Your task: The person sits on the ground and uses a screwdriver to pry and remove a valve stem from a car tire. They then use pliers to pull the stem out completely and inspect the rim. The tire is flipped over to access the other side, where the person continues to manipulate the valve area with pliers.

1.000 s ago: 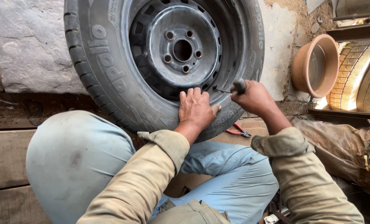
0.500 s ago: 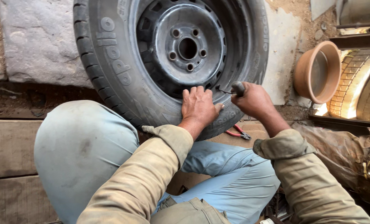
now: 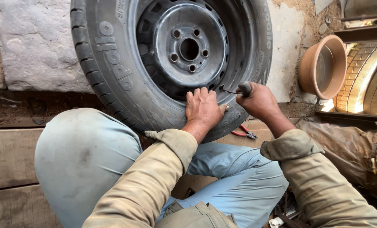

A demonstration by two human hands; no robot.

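Note:
A black car tyre [image 3: 112,71] on a dark steel rim [image 3: 188,46] stands upright against a stone wall in front of me. My left hand [image 3: 202,109] lies flat on the lower sidewall, fingers together and pointing up. My right hand [image 3: 258,100] is closed around a small tool with a dark handle [image 3: 244,88]. Its thin metal shaft [image 3: 227,90] points left at the edge of the rim. My knees in light blue trousers sit below the tyre.
Red-handled pliers [image 3: 243,133] lie on the ground under the tyre. A terracotta bowl [image 3: 323,65] leans on its side at the right. A brown sack [image 3: 345,143] lies at the right. Wooden boards [image 3: 9,156] run along the left.
The view has shifted slightly and the tyre sits further right in the frame. Both hands remain on the lower sidewall, the right one still gripping the tool.

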